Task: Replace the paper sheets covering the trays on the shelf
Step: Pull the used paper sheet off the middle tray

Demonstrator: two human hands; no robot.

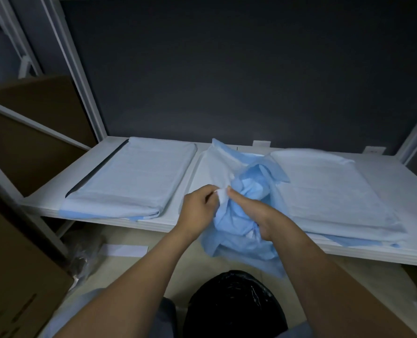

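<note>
A white shelf (178, 223) carries three trays side by side. The left tray (134, 176) and the right tray (329, 191) each lie under a smooth pale-blue paper sheet. The middle sheet (249, 181) is crumpled into a blue wad and partly pulled off over the shelf's front edge. My left hand (197, 211) pinches a white edge of this sheet. My right hand (253, 211) grips the bunched blue part just beside it. The middle tray itself is mostly hidden by the paper.
A bin lined with a black bag (234, 306) stands on the floor right below my hands. Brown cardboard boxes (20, 276) fill the left side. White shelf uprights (80, 76) frame the bay, and a dark wall (239, 69) closes the back.
</note>
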